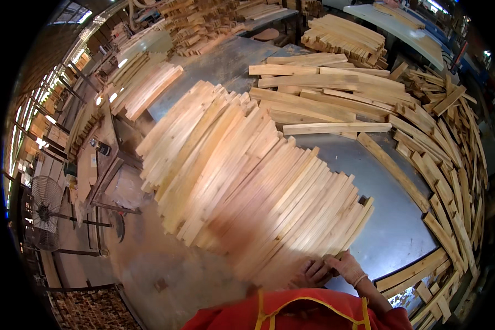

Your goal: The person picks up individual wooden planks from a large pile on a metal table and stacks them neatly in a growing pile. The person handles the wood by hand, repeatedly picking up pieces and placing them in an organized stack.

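A wide row of pale wooden strips (247, 170) lies side by side on a grey metal tabletop (393, 220), running diagonally from far left to near right. At the near ends of the rightmost strips, my right hand (348, 268) is closed, with its fingers against the end of a wooden strip (358, 228). Just left of it, close to my body, my left hand (309, 273) has its fingers stretched toward the strip ends. Part of the left hand is hidden in shadow and by the red garment (313, 308) with yellow trim.
Loose wooden strips (335, 82) lie heaped at the back and curve down the right side. Beyond stand a stack of boards (344, 37) and a pale table (401, 33). At left are a wire-caged fan (45, 212) and a bench carrying more strips (151, 91).
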### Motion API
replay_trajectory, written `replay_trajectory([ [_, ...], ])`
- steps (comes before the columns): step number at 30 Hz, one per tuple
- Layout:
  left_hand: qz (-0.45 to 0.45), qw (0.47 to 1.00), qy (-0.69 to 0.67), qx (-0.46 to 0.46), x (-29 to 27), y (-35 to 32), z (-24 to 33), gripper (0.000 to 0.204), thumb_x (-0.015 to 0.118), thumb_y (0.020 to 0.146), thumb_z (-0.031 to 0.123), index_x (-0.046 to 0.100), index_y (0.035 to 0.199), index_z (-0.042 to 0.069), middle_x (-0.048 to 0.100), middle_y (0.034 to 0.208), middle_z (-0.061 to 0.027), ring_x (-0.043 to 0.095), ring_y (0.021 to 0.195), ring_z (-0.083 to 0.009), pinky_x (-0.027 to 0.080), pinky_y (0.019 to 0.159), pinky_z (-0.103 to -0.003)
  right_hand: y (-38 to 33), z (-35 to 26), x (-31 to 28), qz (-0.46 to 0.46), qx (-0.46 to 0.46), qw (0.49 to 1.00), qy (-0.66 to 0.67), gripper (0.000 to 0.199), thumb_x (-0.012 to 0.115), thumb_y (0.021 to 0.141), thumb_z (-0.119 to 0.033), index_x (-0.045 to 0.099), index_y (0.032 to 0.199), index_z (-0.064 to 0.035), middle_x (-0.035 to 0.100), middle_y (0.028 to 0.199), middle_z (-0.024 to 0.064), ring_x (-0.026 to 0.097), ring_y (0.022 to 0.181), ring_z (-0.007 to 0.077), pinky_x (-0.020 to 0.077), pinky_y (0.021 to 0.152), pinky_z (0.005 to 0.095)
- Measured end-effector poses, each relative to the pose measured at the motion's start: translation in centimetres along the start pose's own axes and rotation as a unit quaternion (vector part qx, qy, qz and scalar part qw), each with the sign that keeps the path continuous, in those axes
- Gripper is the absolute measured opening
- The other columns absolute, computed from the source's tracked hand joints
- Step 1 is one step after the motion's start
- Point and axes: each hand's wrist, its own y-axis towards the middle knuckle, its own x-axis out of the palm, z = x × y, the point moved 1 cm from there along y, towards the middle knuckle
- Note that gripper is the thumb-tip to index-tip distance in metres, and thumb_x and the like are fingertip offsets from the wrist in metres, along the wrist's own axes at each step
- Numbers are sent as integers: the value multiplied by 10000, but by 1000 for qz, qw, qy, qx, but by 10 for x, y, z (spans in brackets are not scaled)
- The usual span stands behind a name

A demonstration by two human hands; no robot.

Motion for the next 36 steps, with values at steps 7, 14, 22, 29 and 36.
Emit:
replay_trajectory([
  [7, 263, 723, -635, 63, -5, -4, 128, 745, 621, 1017, 379, 310, 1666, 192, 383, 1672, -98, 342, 1582, -361, 265, 1307, -609, 79, -55, 44, -28, -49, 998, 39, 646, 728, 942, -493, 686, 1231, 83, 762, 1000, 240, 747, 897, 354, 595, 860, 417],
  [14, 155, -88, -984, 10, 141, 82, 277, 773, 757, 801, 286, 515, 1522, 146, 495, 1546, -126, 483, 1387, -412, 399, 1147, -632, 132, -192, 107, -35, -167, 983, -62, 735, 651, 967, -575, 684, 1260, 98, 711, 1191, 364, 713, 1054, 517, 535, 1043, 467],
  [22, 34, -7, -999, -33, 161, 103, 333, 549, 722, 833, 301, 630, 1359, 173, 545, 1437, -150, 516, 1353, -418, 424, 1116, -627, 168, -263, 138, -44, -104, 992, -64, 812, 666, 944, -592, 643, 1302, 137, 677, 1197, 430, 686, 1184, 516, 520, 1068, 489],
  [29, 66, -35, -997, -17, 182, 148, 321, 535, 648, 729, 132, 644, 1264, 142, 554, 1347, -152, 549, 1228, -407, 450, 1039, -604, 218, -233, -25, 139, -303, 935, -121, 729, 791, 872, -330, 547, 1491, -33, 660, 1393, 244, 609, 1348, 381, 464, 1179, 490],
  [36, 69, -49, -996, -33, 192, 159, 314, 554, 636, 683, 111, 669, 1235, 132, 581, 1268, -146, 570, 1179, -390, 471, 951, -578, 217, -199, -176, 246, -128, 899, -339, 846, 842, 798, -308, 505, 1530, -50, 730, 1230, 240, 694, 1192, 411, 550, 1035, 485],
])
